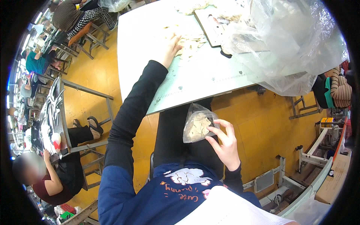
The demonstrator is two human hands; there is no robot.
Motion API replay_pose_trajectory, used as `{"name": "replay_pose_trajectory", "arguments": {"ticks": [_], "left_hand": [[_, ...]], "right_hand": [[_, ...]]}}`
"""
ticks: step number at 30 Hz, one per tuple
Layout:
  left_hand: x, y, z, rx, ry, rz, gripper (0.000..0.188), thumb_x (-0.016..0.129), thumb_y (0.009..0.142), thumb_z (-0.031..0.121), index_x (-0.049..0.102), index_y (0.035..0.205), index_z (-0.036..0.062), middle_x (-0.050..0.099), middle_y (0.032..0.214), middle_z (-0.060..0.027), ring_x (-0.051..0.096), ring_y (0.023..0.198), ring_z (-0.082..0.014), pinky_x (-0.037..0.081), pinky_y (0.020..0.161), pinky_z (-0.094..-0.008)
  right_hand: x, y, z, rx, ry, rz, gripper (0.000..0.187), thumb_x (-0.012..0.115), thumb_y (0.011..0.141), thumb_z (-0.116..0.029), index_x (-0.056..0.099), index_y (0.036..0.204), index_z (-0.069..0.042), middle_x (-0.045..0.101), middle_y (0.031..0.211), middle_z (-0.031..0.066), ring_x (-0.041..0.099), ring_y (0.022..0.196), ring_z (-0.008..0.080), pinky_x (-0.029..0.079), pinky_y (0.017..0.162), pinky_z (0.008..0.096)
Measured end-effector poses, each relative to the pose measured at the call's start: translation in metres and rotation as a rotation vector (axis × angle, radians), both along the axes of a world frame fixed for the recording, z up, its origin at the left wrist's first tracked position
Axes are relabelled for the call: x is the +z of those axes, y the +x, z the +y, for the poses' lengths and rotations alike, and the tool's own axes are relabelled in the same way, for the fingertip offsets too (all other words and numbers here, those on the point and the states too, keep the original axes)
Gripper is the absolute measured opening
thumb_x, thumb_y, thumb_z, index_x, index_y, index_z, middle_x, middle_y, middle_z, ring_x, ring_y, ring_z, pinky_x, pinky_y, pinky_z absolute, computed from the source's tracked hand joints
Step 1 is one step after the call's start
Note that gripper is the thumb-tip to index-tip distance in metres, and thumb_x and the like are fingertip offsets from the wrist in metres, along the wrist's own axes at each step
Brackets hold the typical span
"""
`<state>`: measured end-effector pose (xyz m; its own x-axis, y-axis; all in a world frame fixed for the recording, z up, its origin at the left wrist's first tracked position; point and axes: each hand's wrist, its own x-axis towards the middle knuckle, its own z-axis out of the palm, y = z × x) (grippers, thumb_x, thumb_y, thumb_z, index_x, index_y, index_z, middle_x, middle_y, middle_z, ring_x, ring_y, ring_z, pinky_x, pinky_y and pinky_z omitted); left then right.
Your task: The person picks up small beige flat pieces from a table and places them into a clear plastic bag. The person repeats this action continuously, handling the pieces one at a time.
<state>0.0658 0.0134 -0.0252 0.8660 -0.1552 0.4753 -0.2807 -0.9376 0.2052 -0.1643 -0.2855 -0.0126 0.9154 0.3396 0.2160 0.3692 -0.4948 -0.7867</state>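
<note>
My left hand reaches out over the white table, fingers and thumb apart, touching a spread of small flat cream-coloured pieces. What the pieces are is too small to tell. Over my lap, just below the table edge, is a small clear plastic bag with more cream pieces inside. The thumb and fingers of my right hand grip the right side of this bag, its mouth spread apart.
A white table has ruler marks near its front edge. Large clear plastic bags cover its right side beside a dark-edged board. To the left, a co-worker sits at a metal-framed bench. A cardboard box stands right.
</note>
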Motion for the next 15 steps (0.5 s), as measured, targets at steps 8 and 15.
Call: {"name": "replay_pose_trajectory", "arguments": {"ticks": [8, 15], "left_hand": [[0.001, -0.003, 0.017, -0.019, -0.27, -0.104, 0.028, 0.065, 0.095, 0.012, 0.066, 0.122, 0.0061, 0.073, 0.101, -0.0152, 0.071, 0.089, -0.0246, 0.055, 0.08, -0.0321], [0.025, -0.019, 0.02, -0.003, -0.98, -0.077, 0.029, 0.062, 0.099, 0.017, 0.061, 0.122, -0.001, 0.072, 0.106, -0.0175, 0.071, 0.098, -0.0236, 0.056, 0.085, -0.0309]], "right_hand": [[-0.002, 0.002, 0.004, 0.073, 0.048, -0.058, 0.027, 0.075, 0.08, -0.005, 0.072, 0.106, -0.007, 0.06, 0.118, 0.0134, 0.059, 0.109, 0.0322, 0.049, 0.093, 0.0405], [-0.001, 0.0, 0.009, 0.041, 0.064, -0.046, 0.025, 0.077, 0.078, -0.001, 0.074, 0.102, -0.007, 0.063, 0.115, 0.012, 0.062, 0.106, 0.0292, 0.051, 0.09, 0.0374]]}}
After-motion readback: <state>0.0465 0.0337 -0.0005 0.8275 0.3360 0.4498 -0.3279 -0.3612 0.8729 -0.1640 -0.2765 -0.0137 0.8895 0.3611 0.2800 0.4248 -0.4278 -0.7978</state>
